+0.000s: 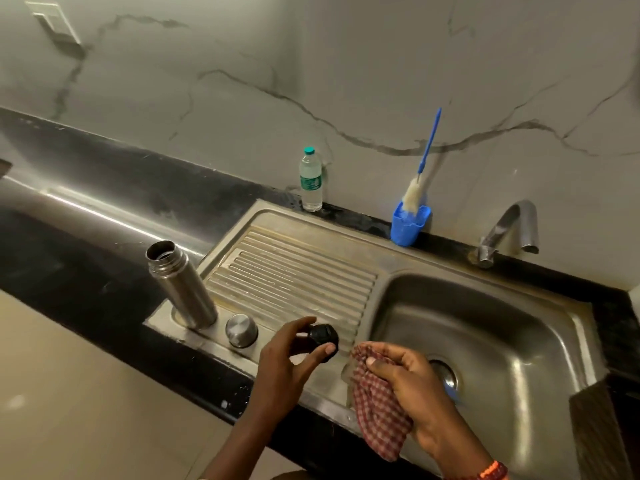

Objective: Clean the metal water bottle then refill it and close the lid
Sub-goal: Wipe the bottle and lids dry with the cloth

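Left hand (287,362) over drainboard (294,271), fingers (329,348) closed round black stopper (323,337). Right hand (412,382) at basin (502,327) edge, fingers clutching checked cloth (377,414). Bottle (181,285) open, upright at drainboard's left corner; steel cap (241,330) just beside.

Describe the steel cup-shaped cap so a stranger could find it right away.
Start at the ribbed draining board left of the sink basin. At its near left corner stands the open metal bottle; the steel cap sits just right of it, a low shiny dome.
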